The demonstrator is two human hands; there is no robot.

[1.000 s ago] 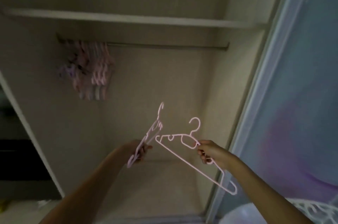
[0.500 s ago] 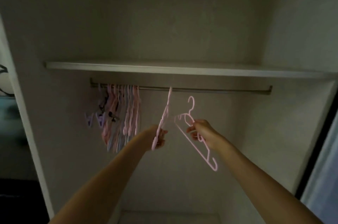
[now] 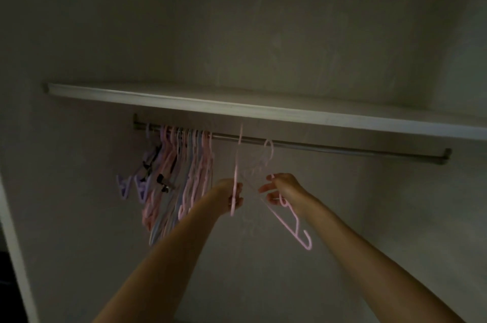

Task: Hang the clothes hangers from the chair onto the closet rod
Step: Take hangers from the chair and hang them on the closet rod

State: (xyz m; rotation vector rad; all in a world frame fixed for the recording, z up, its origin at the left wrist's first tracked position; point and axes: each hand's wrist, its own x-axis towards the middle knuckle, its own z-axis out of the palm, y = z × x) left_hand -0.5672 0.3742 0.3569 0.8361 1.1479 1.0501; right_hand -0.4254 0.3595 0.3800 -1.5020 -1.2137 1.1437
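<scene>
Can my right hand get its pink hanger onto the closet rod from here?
Probably yes. The right hand holds its pink hanger with the hook just at the closet rod, whose stretch there is bare; the hung hangers crowd the left end.

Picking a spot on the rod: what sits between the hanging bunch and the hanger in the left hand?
Head view: only bare closet rod between the hanging bunch and the left hand's hanger.

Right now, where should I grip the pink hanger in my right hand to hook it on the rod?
Grip the pink hanger by its neck, just under the hook, coming from below; the hook already points up toward the rod, and the long arm slants down.
</scene>
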